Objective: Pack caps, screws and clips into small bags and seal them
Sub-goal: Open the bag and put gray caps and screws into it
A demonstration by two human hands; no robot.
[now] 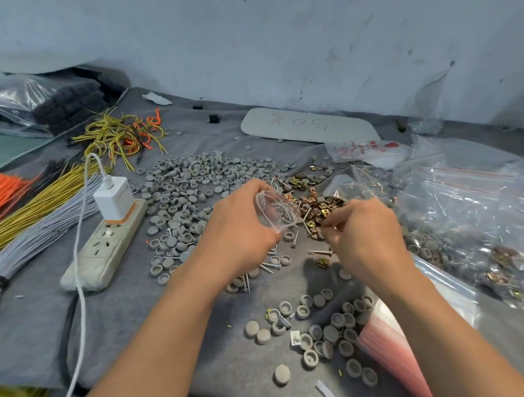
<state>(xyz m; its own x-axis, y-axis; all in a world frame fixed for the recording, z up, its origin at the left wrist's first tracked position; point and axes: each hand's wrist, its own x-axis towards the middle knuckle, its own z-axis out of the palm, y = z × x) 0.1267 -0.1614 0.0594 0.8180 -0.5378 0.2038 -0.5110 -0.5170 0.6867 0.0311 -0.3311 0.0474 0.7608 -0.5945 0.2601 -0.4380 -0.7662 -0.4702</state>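
The left hand [241, 226] grips a small clear plastic bag [278, 209] mid-tabletop. The right hand [362, 232] curls its fingers over the brass metal clips [319, 207], grasp unclear. A loosely pinched clip could miss the bag's narrow mouth.

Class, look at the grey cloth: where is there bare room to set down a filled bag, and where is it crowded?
Bare cloth lies between the power strip and the left forearm, and a strip beyond the caps, before the white board. Crowded: caps, clips and the bags at right.
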